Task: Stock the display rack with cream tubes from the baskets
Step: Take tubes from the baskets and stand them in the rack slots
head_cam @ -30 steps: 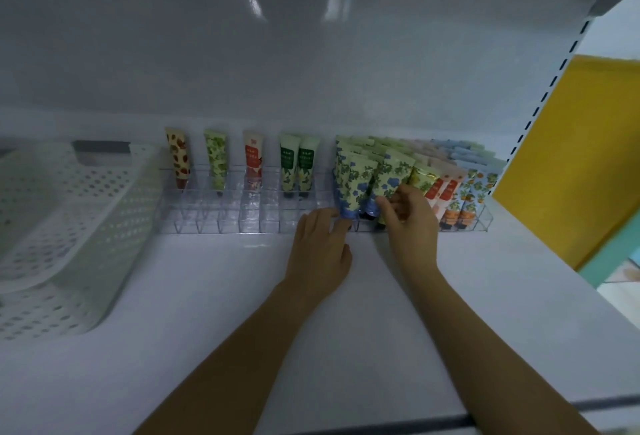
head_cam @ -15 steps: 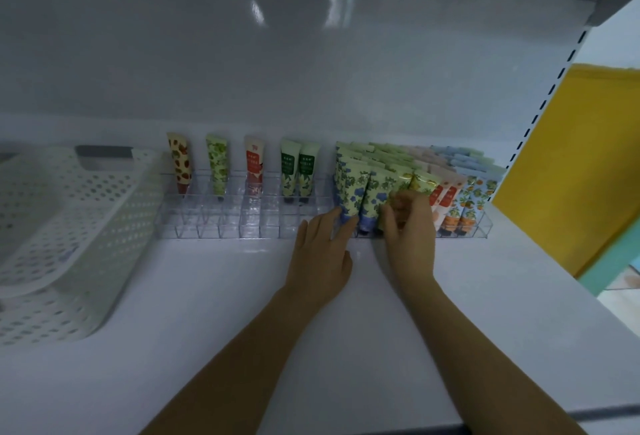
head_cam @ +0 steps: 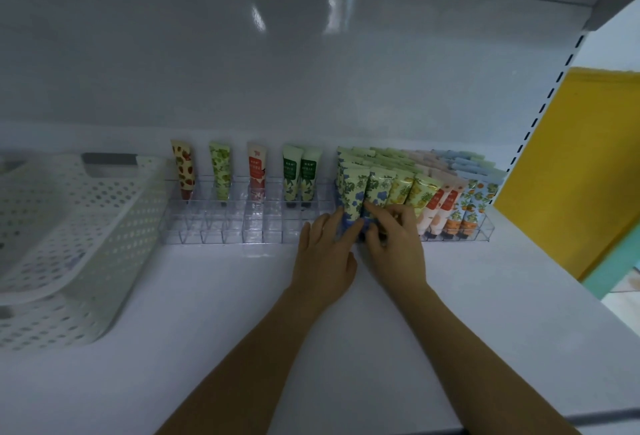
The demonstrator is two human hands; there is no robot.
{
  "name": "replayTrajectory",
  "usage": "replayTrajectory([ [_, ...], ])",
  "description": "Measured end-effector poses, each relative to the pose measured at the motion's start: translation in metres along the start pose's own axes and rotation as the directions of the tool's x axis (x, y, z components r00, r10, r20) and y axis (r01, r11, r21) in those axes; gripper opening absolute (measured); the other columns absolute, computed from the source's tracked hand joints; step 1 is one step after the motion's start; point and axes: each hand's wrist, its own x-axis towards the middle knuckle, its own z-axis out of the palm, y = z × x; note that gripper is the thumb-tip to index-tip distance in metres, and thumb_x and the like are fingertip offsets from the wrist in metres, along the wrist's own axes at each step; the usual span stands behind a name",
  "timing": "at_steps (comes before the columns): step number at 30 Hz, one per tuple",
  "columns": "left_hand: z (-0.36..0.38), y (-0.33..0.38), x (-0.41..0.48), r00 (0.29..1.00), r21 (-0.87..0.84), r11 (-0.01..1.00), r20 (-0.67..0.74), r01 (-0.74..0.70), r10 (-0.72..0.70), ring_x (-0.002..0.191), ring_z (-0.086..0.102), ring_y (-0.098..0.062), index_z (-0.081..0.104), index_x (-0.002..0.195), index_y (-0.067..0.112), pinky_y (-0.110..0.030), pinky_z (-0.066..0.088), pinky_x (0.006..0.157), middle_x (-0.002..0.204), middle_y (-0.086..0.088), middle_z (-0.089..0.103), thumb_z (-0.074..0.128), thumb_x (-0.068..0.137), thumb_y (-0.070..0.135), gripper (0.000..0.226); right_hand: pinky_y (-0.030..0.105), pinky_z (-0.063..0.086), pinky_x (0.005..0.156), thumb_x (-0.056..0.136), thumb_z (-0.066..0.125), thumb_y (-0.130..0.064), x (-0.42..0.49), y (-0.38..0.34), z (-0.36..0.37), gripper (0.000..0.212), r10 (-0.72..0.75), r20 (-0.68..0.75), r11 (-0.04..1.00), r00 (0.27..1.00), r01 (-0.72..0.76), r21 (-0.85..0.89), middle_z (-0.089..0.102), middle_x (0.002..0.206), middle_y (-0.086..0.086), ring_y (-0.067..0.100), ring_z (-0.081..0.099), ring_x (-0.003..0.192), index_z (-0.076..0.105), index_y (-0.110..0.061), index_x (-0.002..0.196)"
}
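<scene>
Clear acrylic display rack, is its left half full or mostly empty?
Mostly empty: the clear acrylic display rack holds only five upright cream tubes in its back-left cells; the front-left cells are bare.

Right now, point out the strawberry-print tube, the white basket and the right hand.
strawberry-print tube (head_cam: 182, 171), head view, middle of its printed body.
white basket (head_cam: 114, 226), head view, perforated side wall.
right hand (head_cam: 394, 247), head view, back of the hand; fingers pinch a blue-flower tube (head_cam: 379, 188).

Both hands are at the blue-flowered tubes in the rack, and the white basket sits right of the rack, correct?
No. The head view shows the basket left of the rack, not right. The left hand and right hand are indeed at the blue-flowered tubes.
</scene>
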Motion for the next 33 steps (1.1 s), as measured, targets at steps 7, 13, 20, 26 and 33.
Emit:
replayTrajectory([
  [7, -0.009, 0.001, -0.004, 0.999, -0.017, 0.999, -0.01, -0.032, 0.032, 0.123, 0.046, -0.042, 0.057, 0.126, 0.016, -0.059, 0.039, 0.098, 0.137, -0.02, 0.046, 0.052, 0.073, 0.013, 0.053, 0.025, 0.042, 0.064, 0.082, 0.037, -0.026, 0.0, -0.002, -0.009, 0.044, -0.019, -0.069, 0.998, 0.997, 0.023, 0.051, 0.054, 0.101, 0.016, 0.002, 0.042, 0.088, 0.067, -0.008, 0.108],
  [13, -0.046, -0.005, -0.001, 0.971, 0.031, 0.989, -0.189, -0.142, 0.145, 0.111, 0.05, -0.03, 0.06, 0.111, 0.016, -0.047, 0.046, 0.092, 0.122, -0.017, 0.059, 0.042, 0.076, 0.018, 0.039, 0.021, 0.045, 0.079, 0.085, 0.043, -0.013, 0.003, -0.02, -0.02, 0.034, -0.225, -0.089, 0.974, 0.97, 0.223, -0.041, 0.057, 0.105, 0.019, 0.017, 0.048, 0.098, 0.065, -0.003, 0.109],
  [20, -0.147, -0.039, -0.012, 0.942, 0.216, 0.958, -0.235, -0.188, 0.238, 0.092, 0.065, -0.032, 0.07, 0.091, 0.008, -0.036, 0.049, 0.082, 0.106, -0.017, 0.067, 0.043, 0.072, 0.017, 0.034, 0.019, 0.037, 0.087, 0.085, 0.043, -0.011, 0.018, -0.081, -0.001, 0.032, -0.382, -0.027, 0.923, 0.924, 0.383, 0.031, 0.062, 0.098, 0.018, 0.02, 0.05, 0.096, 0.065, 0.0, 0.106],
  [26, -0.232, -0.094, -0.043, 0.982, 0.281, 0.959, -0.168, -0.035, 0.085, 0.09, 0.065, -0.035, 0.07, 0.094, 0.008, -0.04, 0.051, 0.083, 0.101, -0.015, 0.069, 0.037, 0.072, 0.025, 0.043, 0.012, 0.033, 0.088, 0.083, 0.044, -0.011, 0.029, -0.165, 0.045, 0.031, -0.491, 0.051, 0.857, 0.87, 0.471, 0.211, 0.062, 0.095, 0.015, 0.017, 0.05, 0.093, 0.066, -0.002, 0.103],
  [33, -0.3, -0.18, -0.099, 0.95, 0.248, 0.932, -0.23, 0.265, -0.209, 0.109, 0.053, -0.029, 0.061, 0.116, 0.01, -0.033, 0.043, 0.09, 0.119, -0.012, 0.059, 0.052, 0.091, 0.017, 0.028, 0.013, 0.032, 0.079, 0.089, 0.046, -0.024, 0.035, -0.263, 0.099, 0.034, -0.58, 0.34, 0.79, 0.74, 0.408, 0.458, 0.052, 0.098, -0.006, 0.007, 0.05, 0.091, 0.062, -0.012, 0.117],
])
